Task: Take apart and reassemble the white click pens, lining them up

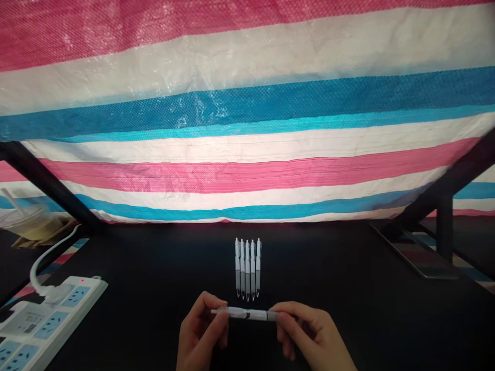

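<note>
Between both hands a white pen (255, 314) is held level, near the front of the black table. My left hand (204, 327) pinches its clicker end between thumb and forefinger. At the other end, my right hand (305, 330) grips the grey grip section, and its fingers hide the tip. Just beyond, several matching white pens (248, 268) lie side by side in a row, their tips pointing toward me.
A white power strip (54, 324) with a plugged-in cord lies at the left. A flat dark tablet-like slab (419, 255) rests at the right edge of the black table (162, 268). A plastic cup (23, 219) stands far left. Striped sheeting (247, 175) hangs behind, between dark slanting bars.
</note>
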Motion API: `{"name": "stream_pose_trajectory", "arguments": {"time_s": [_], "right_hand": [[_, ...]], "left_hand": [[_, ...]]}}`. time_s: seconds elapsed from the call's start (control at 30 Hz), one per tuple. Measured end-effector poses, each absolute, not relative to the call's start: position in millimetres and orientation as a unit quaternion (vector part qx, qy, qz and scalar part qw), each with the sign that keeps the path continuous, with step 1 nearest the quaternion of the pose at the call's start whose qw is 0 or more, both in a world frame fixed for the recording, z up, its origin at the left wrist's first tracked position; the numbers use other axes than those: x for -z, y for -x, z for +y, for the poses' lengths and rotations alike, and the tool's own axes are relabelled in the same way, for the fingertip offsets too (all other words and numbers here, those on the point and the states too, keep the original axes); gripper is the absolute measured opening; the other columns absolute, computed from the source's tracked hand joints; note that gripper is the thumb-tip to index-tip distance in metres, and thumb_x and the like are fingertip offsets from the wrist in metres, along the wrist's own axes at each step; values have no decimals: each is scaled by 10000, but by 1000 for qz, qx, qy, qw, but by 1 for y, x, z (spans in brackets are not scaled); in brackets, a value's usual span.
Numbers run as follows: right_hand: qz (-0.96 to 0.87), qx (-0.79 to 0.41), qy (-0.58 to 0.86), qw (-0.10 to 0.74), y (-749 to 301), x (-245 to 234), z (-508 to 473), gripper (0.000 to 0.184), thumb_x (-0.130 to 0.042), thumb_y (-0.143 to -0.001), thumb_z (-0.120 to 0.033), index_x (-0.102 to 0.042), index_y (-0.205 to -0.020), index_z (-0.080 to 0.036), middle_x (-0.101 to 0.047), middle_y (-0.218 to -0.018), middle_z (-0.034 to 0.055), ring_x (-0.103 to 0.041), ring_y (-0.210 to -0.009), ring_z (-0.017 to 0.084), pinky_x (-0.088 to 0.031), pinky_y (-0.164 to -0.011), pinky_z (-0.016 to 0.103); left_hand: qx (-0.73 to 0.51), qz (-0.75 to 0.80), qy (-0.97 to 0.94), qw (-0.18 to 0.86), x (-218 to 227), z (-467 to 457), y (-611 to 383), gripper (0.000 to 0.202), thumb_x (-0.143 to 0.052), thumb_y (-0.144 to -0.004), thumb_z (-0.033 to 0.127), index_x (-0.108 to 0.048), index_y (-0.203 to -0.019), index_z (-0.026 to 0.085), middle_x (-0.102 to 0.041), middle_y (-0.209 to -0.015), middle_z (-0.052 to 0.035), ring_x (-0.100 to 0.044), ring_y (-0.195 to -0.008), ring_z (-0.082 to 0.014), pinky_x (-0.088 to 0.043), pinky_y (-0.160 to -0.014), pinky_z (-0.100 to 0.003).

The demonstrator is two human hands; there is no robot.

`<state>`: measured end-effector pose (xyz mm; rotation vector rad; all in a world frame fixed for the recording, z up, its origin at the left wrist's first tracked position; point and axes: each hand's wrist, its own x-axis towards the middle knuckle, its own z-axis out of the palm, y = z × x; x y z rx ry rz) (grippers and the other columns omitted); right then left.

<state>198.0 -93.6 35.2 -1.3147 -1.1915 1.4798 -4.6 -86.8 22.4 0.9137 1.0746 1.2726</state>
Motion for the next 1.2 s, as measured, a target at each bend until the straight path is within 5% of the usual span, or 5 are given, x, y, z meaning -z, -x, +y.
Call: {"name": "stream_pose_trajectory", "arguments": {"time_s": [0.33, 0.73, 0.87, 1.03, 1.2], "right_hand": [[-356, -739, 492, 293, -202, -33, -89, 623, -487, -775, -716, -626, -645, -123, -452, -321, -46, -253, -236, 15, -118, -297, 163], [-427, -648, 510, 371, -203, -28, -88, 490, -712, -707, -532, -625, -1003, -151, -645, -655, 11, -547, -440, 95, -303, -349, 167], [-399, -701, 489, 332, -204, -30, -88, 568, -422, -860, -635, -612, -718, -119, -584, -478, 24, -469, -327, 69, -223, -325, 163], [-410, -674, 482, 381, -205, -30, -88, 385, -624, -778, -543, -508, -729, -179, -541, -487, -56, -375, -331, 31, -203, -351, 158], [-405, -678, 512, 338, -204, -32, -89, 530, -433, -841, -637, -473, -576, -180, -461, -381, -43, -298, -290, 33, -143, -332, 192]], "left_hand": [[-542, 460, -398, 580, -16, -85, 9, 234, -666, -806, 397, -625, -795, 167, -491, -531, 36, -426, -489, -89, -314, -501, -201], [-534, 449, -380, 607, -16, -83, 10, 255, -662, -807, 417, -611, -786, 168, -497, -520, 36, -427, -485, -88, -321, -509, -208], [-541, 436, -367, 618, -14, -83, 12, 244, -653, -814, 407, -608, -804, 167, -510, -525, 29, -431, -489, -93, -318, -505, -212], [-545, 436, -363, 617, -13, -84, 12, 237, -655, -811, 400, -603, -804, 169, -514, -537, 26, -436, -498, -99, -322, -512, -216], [-546, 436, -363, 617, -13, -84, 12, 231, -644, -820, 400, -603, -807, 173, -512, -550, 27, -431, -505, -102, -319, -515, -218]]}}
